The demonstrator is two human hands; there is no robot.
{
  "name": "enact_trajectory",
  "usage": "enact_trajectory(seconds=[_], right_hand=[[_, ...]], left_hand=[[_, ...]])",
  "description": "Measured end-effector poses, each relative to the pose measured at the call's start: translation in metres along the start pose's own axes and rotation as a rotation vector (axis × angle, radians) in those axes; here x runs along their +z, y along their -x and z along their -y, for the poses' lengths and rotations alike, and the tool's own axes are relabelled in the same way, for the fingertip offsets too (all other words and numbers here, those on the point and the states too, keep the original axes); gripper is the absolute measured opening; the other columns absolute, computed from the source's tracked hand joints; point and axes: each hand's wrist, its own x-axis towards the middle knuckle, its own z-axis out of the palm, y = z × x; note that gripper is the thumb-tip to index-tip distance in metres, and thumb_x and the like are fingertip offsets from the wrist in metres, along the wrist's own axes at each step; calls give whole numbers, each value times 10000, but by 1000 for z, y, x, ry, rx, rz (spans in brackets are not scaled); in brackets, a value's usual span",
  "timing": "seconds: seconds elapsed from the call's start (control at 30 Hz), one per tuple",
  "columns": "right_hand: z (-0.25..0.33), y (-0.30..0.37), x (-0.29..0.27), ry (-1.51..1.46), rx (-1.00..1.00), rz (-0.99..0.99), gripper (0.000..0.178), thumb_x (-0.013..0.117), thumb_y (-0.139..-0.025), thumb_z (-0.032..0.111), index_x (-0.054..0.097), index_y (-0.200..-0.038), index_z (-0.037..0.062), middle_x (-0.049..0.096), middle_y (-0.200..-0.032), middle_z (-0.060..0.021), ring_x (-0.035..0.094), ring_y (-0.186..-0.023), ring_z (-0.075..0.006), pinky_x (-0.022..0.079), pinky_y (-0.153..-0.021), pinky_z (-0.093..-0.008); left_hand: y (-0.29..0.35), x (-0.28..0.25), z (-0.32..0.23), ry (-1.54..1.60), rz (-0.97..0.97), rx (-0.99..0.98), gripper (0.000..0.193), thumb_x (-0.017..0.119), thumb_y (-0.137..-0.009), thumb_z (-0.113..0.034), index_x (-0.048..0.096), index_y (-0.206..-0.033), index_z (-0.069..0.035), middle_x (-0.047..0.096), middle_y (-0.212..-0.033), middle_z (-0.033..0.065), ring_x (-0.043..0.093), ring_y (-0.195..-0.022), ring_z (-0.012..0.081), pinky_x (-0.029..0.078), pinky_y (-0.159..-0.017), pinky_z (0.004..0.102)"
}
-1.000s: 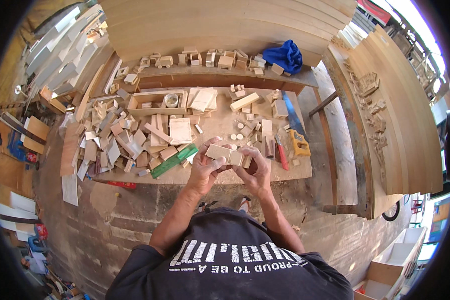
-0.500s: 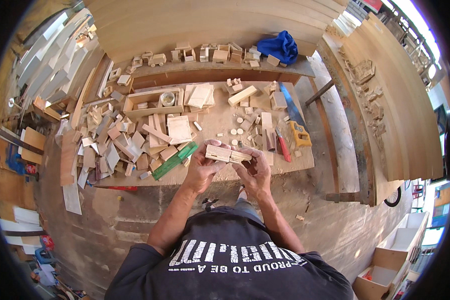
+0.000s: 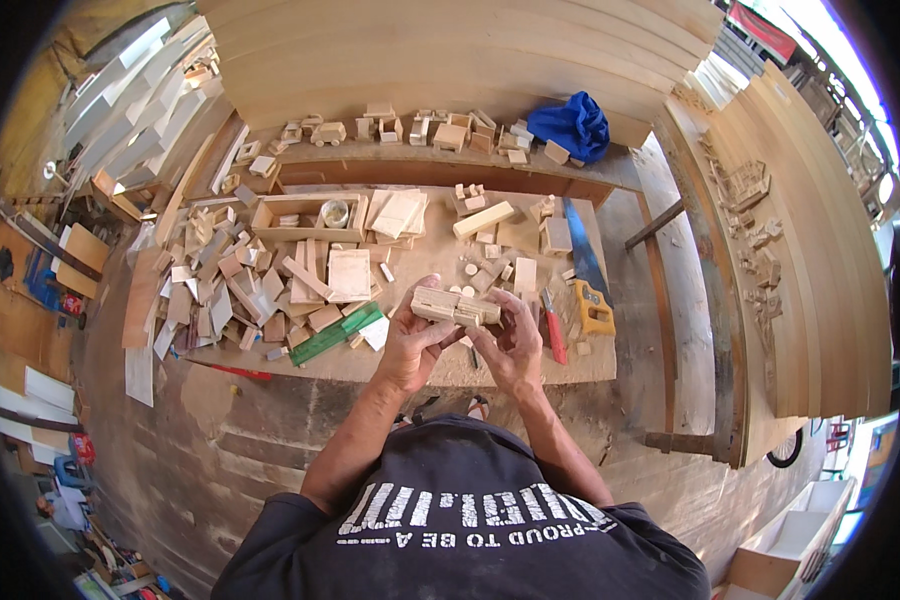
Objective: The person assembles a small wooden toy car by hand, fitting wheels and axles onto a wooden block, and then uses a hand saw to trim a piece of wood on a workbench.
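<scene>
1. Turned a little since half a second ago, the pale stepped wooden piece (image 3: 455,306) now shows me a rough, grooved side where a smoother one with a small dark slot faced up; my view has also tipped, so the table (image 3: 595,372) sits lower in it.
2. I have both hands on that piece, raised over the table's near edge. I cannot tell whether it is one part or two set end to end.
3. The left hand (image 3: 410,345) is closed on its longer end, thumb on the near side and fingers wrapped behind.
4. The right hand (image 3: 513,340) is curled, thumb and fingertips pinching the shorter end, the other fingers loosely bent.
5. Left of the hands I see a flat green strip (image 3: 335,335) and a heap of pale wooden offcuts (image 3: 220,275).
6. To their right lie a slim red-handled tool (image 3: 554,330) and a handsaw with a blue blade and yellow handle (image 3: 594,308).
7. Beyond the hands are small round wooden discs (image 3: 469,270) and a shallow open wooden box (image 3: 290,236) holding a clear round jar (image 3: 334,213).
8. Farther back, small wooden toy vehicles (image 3: 328,132) and a crumpled blue cloth (image 3: 572,127) rest on a long wooden shelf (image 3: 375,155).
</scene>
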Motion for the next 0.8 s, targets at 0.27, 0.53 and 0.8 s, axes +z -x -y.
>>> enact_trajectory(seconds=[0.27,0.53,0.8], right_hand=[[-3,-16,-36,129,-126,78,406,753,-843,-48,577,-1204,6,603,-1214,-104,621,-1109,-178,531,-927,-296],[-33,-34,-52,286,-361,44,445,793,-741,-64,564,-1107,42,598,-1157,-146,615,-1000,-223,523,-797,-321],[-8,-39,-59,327,-362,311,463,710,-789,-44,536,-1212,27,556,-1154,-120,563,-1062,-206,483,-882,-339]], left_hand=[[-18,21,33,54,-53,77,700,646,-889,45,375,-1500,-163,559,-1385,142,567,-1283,285,560,-998,397],[-26,54,41,-44,-102,190,644,652,-877,29,408,-1458,-102,571,-1367,127,575,-1266,246,495,-1063,370],[-29,49,33,-191,-204,155,546,656,-860,62,512,-1386,17,657,-1256,140,627,-1182,225,499,-1047,367]])
